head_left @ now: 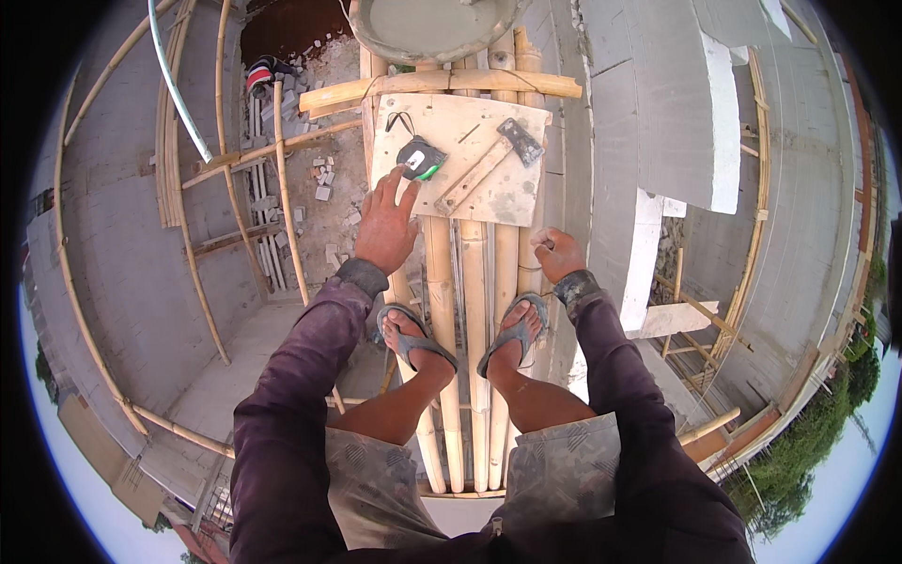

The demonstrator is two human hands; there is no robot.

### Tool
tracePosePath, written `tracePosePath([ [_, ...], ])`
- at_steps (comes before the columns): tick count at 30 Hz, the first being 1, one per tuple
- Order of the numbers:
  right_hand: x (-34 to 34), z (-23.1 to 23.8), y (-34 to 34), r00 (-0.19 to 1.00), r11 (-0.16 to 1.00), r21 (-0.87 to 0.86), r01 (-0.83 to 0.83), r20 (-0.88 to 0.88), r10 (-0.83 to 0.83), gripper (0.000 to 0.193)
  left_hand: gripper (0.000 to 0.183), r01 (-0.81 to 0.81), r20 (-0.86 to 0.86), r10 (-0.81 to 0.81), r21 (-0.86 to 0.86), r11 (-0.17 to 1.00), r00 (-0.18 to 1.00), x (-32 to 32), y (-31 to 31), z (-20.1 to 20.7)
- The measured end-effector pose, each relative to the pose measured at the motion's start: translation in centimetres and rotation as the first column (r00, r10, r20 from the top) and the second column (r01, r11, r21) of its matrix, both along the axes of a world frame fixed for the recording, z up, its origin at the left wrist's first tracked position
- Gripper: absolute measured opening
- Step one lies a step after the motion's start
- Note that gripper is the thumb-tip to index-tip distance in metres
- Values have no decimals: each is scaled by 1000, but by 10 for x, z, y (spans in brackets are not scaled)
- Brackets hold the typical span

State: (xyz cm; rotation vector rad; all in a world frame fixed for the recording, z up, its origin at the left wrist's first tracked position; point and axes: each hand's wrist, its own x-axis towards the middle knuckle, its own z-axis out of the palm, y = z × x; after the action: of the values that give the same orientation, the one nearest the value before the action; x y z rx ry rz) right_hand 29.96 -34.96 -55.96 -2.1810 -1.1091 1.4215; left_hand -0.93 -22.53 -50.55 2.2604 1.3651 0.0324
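Observation:
My left hand [386, 227] reaches over the left edge of a pale wooden board [395, 117], palm down with fingers stretched out. Its fingertips are at the near side of a black and green tape measure [422, 159] with a wrist strap; whether they touch it I cannot tell. A hammer-like tool [484, 171] with a wooden handle and dark metal head lies slantwise on the board, beside a thin dark stick [469, 133]. Near the board's lower right corner, my right hand [561, 255] is closed, its fingers curled; what they hold, if anything, is hidden.
I stand in sandals on bamboo poles [473, 273] high above a rubble-strewn floor. A round basin of wet grey mortar [432, 23] sits beyond a bamboo crosspiece [442, 83]. A grey block wall [658, 122] runs along the right, and bamboo scaffolding [282, 188] stands at left.

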Motion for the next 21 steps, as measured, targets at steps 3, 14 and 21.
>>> tracePosePath([
  [3, 6, 58, -79, 994, 991, -131, -31, 103, 45, 19, 61, -69, -29, 64, -238, 969, 998, -51, -55, 83],
  [14, 16, 325, -295, 973, 882, -413, 229, 91, -210, 17, 49, -246, -112, 219, -493, 834, 969, -147, -170, 351],
  [21, 6, 376, -344, 853, 755, -401, 518, 182, -489, 17, 41, -40, 38, 59, -382, 923, 998, -65, -93, 395],
])
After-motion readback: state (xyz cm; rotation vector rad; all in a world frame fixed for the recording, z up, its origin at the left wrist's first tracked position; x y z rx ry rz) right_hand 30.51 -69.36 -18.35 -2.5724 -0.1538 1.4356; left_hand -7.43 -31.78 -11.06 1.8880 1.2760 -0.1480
